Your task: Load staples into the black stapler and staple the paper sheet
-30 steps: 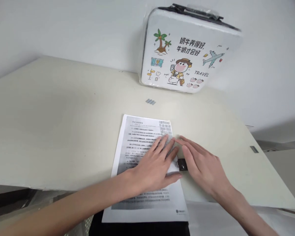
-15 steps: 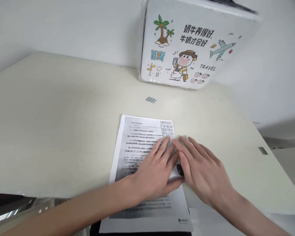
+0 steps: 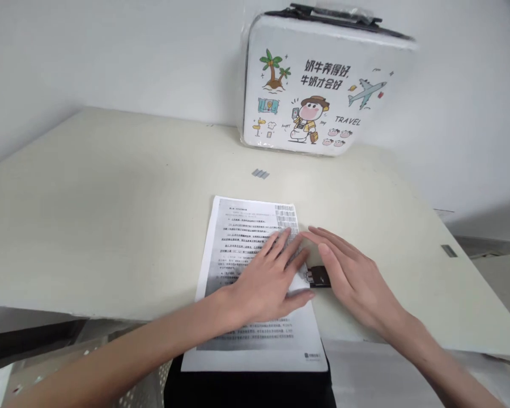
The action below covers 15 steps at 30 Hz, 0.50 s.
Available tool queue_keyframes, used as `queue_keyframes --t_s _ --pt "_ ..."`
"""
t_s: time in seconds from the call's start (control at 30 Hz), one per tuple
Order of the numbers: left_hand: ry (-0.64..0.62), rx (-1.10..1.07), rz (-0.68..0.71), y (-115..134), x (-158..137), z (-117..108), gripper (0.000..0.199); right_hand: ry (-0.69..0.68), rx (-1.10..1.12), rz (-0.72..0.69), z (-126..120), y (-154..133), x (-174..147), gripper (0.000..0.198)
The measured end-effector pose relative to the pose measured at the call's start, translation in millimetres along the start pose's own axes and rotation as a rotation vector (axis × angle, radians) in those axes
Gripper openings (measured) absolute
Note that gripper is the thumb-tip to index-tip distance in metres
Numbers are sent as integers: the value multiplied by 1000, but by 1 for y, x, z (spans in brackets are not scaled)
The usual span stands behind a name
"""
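Printed sheets of paper (image 3: pixel 221 266) lie near the table's front edge, their lower end reaching past it. My left hand (image 3: pixel 263 283) rests flat on the pages with its fingers spread. At the right edge of the paper is a small black stapler (image 3: pixel 319 276), its metal end toward the sheets and its other end hidden behind my right hand. My right hand (image 3: pixel 357 275) is beside it, fingers stretched out and thumb raised. The fingertips of both hands come close together at the paper's right edge. Whether my right palm touches the stapler, I cannot tell.
Several grey staple strips (image 3: pixel 260 174) lie beyond the paper. A white case (image 3: pixel 276 127) with cartoon prints and a black handle stands at the back against the wall. Another grey strip (image 3: pixel 449 251) lies near the right edge of the pale table (image 3: pixel 110 226).
My right hand has shifted slightly right, away from my left, and more of the black stapler now shows. My left hand stays on the paper. The view has tilted up a little.
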<state>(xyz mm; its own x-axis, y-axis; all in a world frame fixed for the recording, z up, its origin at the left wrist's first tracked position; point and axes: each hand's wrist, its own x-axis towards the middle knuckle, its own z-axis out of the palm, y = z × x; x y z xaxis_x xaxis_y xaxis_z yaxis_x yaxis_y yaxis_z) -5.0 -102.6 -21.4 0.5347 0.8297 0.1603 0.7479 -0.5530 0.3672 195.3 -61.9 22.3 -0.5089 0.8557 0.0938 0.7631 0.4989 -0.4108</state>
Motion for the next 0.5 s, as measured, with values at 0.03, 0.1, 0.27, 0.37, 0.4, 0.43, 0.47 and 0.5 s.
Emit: queue_keyframes --t_s 0.03,0.1,0.27,0.37,0.4,0.43,0.47,0.5 --pt "-2 5 -2 0 0 0 79 11 22 -3 -1 1 -1 52" --pt "-7 16 -6 0 1 -1 79 30 44 -8 0 1 -2 52" --pt "-23 27 -1 -1 4 -2 81 50 63 15 3 -2 -2 54" --pt "-31 29 -4 -1 4 -3 81 30 63 17 3 -3 -1 54" --pt "-30 28 -6 -1 4 -3 80 23 62 21 3 -3 0 54" --pt "-28 26 -7 0 4 -3 80 15 61 25 2 -2 0 54" --pt "-28 24 -9 0 5 -3 79 7 62 28 2 -2 0 55" --pt "-31 23 -9 0 5 -4 79 -1 63 28 1 -2 0 55"
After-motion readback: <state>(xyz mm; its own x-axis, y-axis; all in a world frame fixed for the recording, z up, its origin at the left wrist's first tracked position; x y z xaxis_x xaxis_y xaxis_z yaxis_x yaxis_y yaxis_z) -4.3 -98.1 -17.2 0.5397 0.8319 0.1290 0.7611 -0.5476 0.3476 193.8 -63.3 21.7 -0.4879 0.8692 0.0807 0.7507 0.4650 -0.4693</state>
